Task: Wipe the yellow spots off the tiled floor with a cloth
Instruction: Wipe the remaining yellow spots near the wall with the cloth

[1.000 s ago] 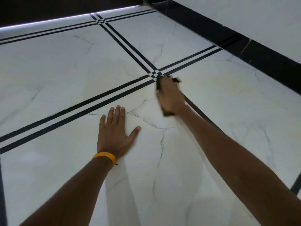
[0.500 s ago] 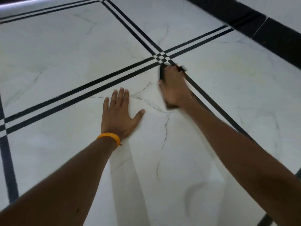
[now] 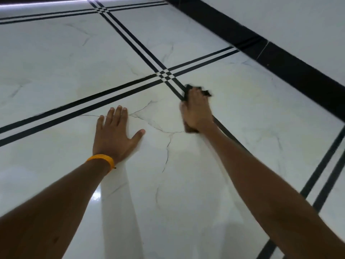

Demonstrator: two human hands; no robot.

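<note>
Wiping in progress: right hand (image 3: 197,113) is clamping a dark cloth (image 3: 203,92) against the floor (image 3: 261,113) beside the black tile lines' crossing; left hand (image 3: 114,135) is lying flat, fingers spread, bracing. Firm, overlapping strokes should serve best; no yellow spots are showing clearly.

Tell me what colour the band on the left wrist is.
Orange-yellow; the wristband shows clearly in the head view.
</note>
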